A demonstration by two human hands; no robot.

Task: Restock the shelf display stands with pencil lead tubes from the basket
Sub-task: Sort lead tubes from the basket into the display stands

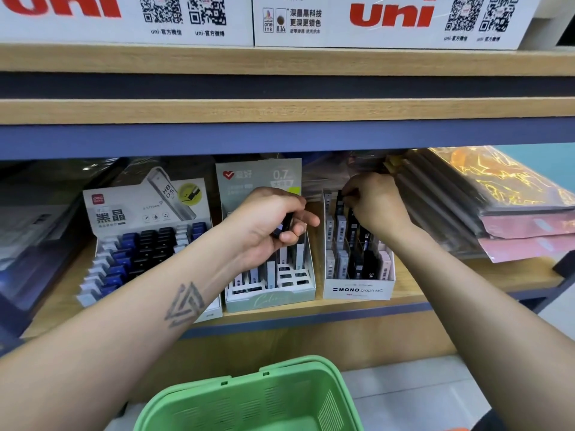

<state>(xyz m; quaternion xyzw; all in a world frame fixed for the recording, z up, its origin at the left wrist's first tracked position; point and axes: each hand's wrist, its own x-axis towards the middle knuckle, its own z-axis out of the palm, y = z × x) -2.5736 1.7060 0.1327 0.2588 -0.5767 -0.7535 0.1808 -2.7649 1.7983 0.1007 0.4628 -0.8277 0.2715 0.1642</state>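
Three lead display stands stand on the lower shelf: a white stand (137, 213) with blue, black and white tubes at the left, a pale green stand (270, 293) in the middle, and a white MONO stand (357, 287) at the right. My left hand (267, 225) hovers over the green stand and grips a dark lead tube (283, 227). My right hand (373, 203) reaches into the back row of the MONO stand and pinches a black tube (339, 197) there. A green basket (249, 396) sits below on the floor; its visible inside shows no tubes.
The wooden shelf edge (311, 312) runs across the front. Stacked wrapped notebooks (497, 213) lie to the right of the MONO stand. Plastic-wrapped dark goods (34, 219) fill the left end. The upper shelf (280, 110) hangs low, with white uni boxes (389, 20) on it.
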